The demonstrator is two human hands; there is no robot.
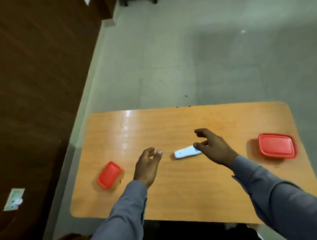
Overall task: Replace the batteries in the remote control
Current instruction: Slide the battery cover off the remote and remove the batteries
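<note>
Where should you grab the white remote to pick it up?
Probably across the narrow middle of the white remote, pinching its two long edges from above. It lies flat on the table, and the open right hand is already at its right end.

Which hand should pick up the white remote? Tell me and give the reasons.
Right. The right hand is open with its fingertips at the end of the white plastic remote control on the orange wooden table. The left hand hovers apart from it, empty.
</note>
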